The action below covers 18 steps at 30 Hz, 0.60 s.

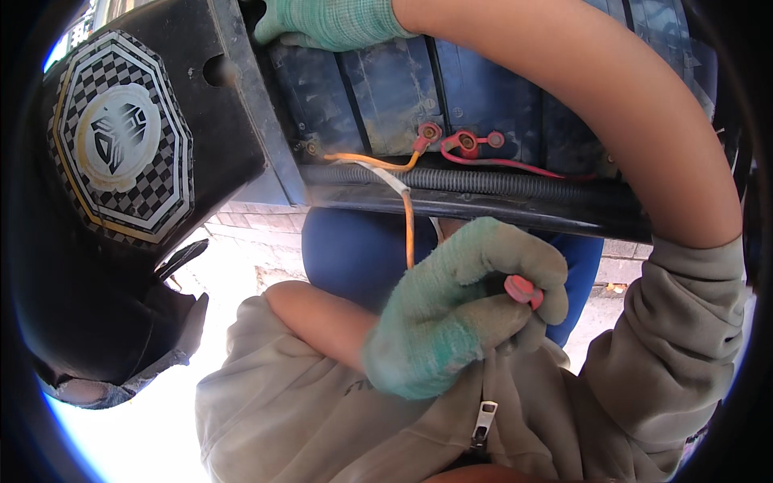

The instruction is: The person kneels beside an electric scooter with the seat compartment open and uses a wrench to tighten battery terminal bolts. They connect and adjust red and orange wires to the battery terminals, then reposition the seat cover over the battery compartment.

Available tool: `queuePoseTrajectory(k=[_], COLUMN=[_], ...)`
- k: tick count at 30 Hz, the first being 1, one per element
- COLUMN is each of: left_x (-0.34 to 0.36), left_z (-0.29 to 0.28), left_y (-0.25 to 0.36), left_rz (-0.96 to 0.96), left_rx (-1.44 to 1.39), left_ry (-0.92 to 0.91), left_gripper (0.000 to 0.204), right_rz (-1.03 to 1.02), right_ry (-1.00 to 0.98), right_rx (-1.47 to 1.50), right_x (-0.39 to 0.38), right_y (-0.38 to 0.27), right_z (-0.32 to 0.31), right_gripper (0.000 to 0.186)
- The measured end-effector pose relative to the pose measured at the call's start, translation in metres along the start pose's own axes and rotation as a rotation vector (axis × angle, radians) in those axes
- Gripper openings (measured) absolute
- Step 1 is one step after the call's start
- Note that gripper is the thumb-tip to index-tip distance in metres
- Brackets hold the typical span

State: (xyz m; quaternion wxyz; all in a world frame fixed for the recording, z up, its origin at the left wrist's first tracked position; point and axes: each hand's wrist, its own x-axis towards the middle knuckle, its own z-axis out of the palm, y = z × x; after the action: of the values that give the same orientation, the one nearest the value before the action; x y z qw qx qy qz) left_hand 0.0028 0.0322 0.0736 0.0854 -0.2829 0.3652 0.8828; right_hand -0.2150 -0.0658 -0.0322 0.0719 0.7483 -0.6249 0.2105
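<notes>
My left hand [467, 310], in a green knit glove with a grey palm, is raised in front of my jacket. Thumb and fingers close on a small red terminal cap [523, 291]. An orange cable [409, 229] hangs from the battery row and passes behind this glove. My right hand [338, 22], gloved alike, reaches across the top of the batteries [394, 88] beside the metal frame bar; the upper edge cuts off part of it, and its grip is hidden. Another orange lead ends in a red-capped terminal [429, 133]. Beside it sits an uncovered red terminal boot [465, 143].
A black body panel [217, 153] with a checkered sticker [121, 137] stands at the left, its lower edge torn. A corrugated black conduit [499, 182] runs along the batteries, above a black frame tube [483, 208]. Paving bricks [254, 237] show below.
</notes>
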Motion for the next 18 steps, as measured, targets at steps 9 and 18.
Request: queuePoseTrajectory(k=[9,18], left_x=[-0.006,-0.001], left_z=[0.007,0.001], left_y=[-0.001,-0.006], left_rz=[-0.100,-0.098], left_rx=[-0.108,-0.142], left_ry=[0.066,0.020], left_gripper=[0.021,0.023], right_rz=[-0.164,-0.245], right_ry=[-0.332,-0.211], right_rx=[0.045,-0.009], right_x=[-0.001,-0.008], right_y=[-0.063,-0.064], right_z=[0.013,0.005], right_gripper=[0.045,0.049])
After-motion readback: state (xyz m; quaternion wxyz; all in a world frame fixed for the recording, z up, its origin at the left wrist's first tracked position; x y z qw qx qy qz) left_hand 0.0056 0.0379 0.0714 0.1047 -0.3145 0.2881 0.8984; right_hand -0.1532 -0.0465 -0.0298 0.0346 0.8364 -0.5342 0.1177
